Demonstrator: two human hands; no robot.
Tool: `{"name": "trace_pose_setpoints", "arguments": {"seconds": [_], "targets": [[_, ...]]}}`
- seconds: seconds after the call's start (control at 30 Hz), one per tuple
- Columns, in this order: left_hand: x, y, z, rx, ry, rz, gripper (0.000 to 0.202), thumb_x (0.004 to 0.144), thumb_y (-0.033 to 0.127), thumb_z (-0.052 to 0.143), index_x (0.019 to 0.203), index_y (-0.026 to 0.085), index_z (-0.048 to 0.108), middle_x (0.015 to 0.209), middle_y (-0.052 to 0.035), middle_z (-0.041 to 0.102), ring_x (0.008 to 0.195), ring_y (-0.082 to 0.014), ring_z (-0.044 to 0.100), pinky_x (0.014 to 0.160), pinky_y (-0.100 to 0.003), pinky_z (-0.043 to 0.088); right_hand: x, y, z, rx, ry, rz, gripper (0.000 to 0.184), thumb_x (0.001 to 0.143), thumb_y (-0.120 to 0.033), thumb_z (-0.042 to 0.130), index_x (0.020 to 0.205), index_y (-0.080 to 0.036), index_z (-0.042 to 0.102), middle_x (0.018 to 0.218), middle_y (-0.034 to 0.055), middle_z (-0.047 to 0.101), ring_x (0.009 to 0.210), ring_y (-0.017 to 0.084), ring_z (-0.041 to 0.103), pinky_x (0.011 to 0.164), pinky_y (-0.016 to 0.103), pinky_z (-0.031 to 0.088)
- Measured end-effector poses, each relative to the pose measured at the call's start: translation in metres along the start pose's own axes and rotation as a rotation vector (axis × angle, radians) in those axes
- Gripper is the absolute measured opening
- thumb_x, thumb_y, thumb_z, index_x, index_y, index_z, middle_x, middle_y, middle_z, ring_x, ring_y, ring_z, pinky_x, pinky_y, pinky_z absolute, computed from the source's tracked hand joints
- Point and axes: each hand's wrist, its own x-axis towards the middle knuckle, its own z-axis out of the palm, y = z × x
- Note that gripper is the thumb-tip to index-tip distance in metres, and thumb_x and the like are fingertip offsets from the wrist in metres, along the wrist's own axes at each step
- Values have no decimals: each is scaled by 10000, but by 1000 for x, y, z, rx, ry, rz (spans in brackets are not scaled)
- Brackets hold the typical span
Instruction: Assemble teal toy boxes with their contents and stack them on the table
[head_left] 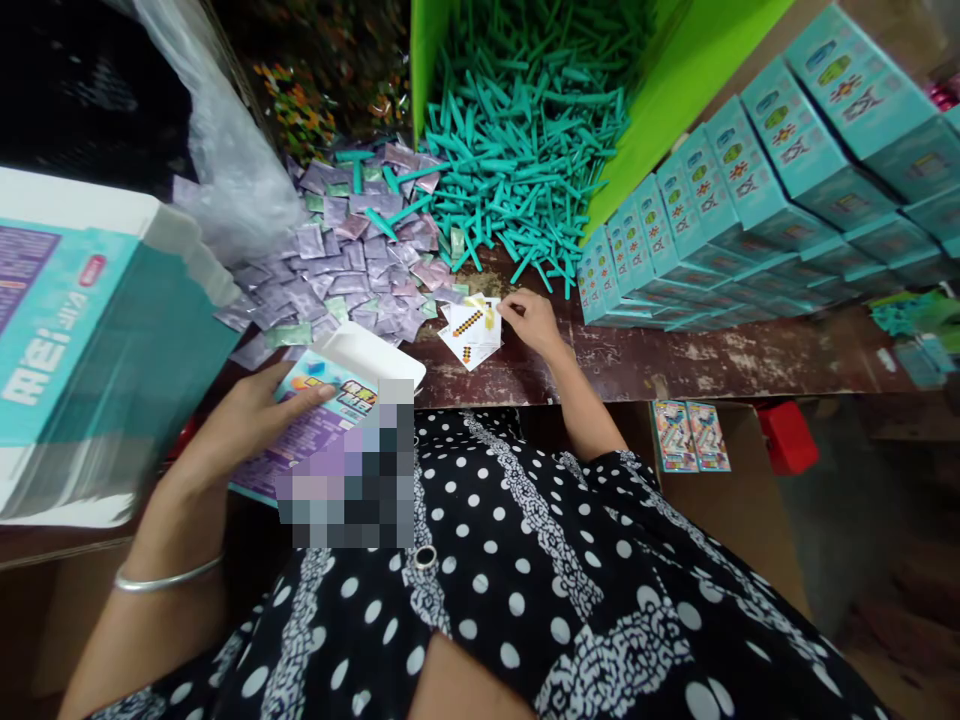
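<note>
My left hand (251,415) grips a printed carton (289,450), teal and purple, with its white end flap (371,355) standing open. Part of that carton is blurred out by a mosaic. Over the table, the fingertips of my right hand (531,318) are pinched at the right edge of a white printed leaflet (470,338), which shows an orange and black picture and overlaps other paper. A yellowish patch lies near those fingertips; whether it is print or a small packet is unclear. Small purple, pink and green sachets (352,265) are heaped just behind the carton.
Teal plastic sticks (525,150) spill from a bright green bin (645,150). Filled teal boxes (697,200) are stacked at the right, flat cartons (112,370) at the left. Below the table (675,360) edge stand a cardboard box (727,530) and a red object (787,437).
</note>
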Motion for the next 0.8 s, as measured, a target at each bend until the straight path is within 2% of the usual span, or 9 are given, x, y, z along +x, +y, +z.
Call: {"name": "trace_pose_setpoints", "arguments": {"seconds": [0.07, 0.17, 0.23, 0.3, 0.37, 0.53, 0.7, 0.8], "targets": [[1, 0, 0, 1, 6, 4, 763, 654, 873, 688, 1018, 209, 773, 944, -99, 870, 885, -375, 802, 726, -379, 592, -4, 0, -4, 99, 49, -1, 190, 948, -361, 678, 822, -219, 686, 886, 39, 737, 809, 188, 666, 803, 330, 487], [1, 0, 0, -29, 19, 9, 666, 664, 802, 725, 992, 224, 779, 905, -80, 871, 856, -357, 800, 730, -372, 583, -8, 0, -8, 352, -7, 102, 267, 924, -507, 689, 932, -252, 609, 770, -19, 680, 641, 158, 642, 627, 287, 454], [0, -1, 0, -41, 24, 14, 612, 670, 764, 748, 969, 231, 782, 877, -73, 869, 839, -352, 798, 724, -369, 578, -9, 0, -8, 486, -70, 176, 397, 849, -588, 767, 980, -266, 575, 735, -46, 671, 615, 149, 644, 582, 259, 450], [0, 0, -1, -49, 33, 18, 596, 663, 755, 766, 956, 237, 785, 859, -70, 867, 816, -350, 792, 700, -367, 572, -11, -1, -8, 548, -111, 197, 515, 725, -607, 879, 982, -258, 599, 783, -34, 712, 679, 145, 659, 609, 249, 480], [0, 0, 0, -58, 41, 19, 603, 651, 753, 776, 967, 239, 792, 863, -72, 868, 803, -349, 785, 685, -369, 569, -12, -2, -7, 561, -127, 188, 556, 657, -638, 933, 910, -237, 642, 815, -10, 731, 741, 148, 641, 637, 252, 477], [1, -2, 1, -66, 34, -6, 598, 640, 735, 774, 964, 233, 789, 899, -94, 861, 844, -352, 780, 723, -387, 570, -13, -8, -1, 494, -43, 209, 621, 692, -772, 892, 661, -207, 636, 662, -24, 598, 699, 131, 519, 626, 270, 379], [3, -12, 3, -49, 22, -3, 666, 711, 733, 786, 1116, 204, 799, 988, -125, 862, 914, -383, 791, 793, -439, 607, -10, -20, 4, 565, 66, 269, 710, 655, -826, 912, 600, -217, 552, 604, -53, 524, 634, 95, 447, 579, 256, 333], [4, -12, 9, 7, 198, 162, 779, 767, 690, 786, 1353, 176, 778, 1249, -205, 836, 1160, -444, 782, 996, -536, 627, -9, -30, 5, 644, -8, 297, 707, 619, -842, 942, 694, -226, 602, 590, -61, 565, 553, 82, 431, 515, 245, 296]]}}
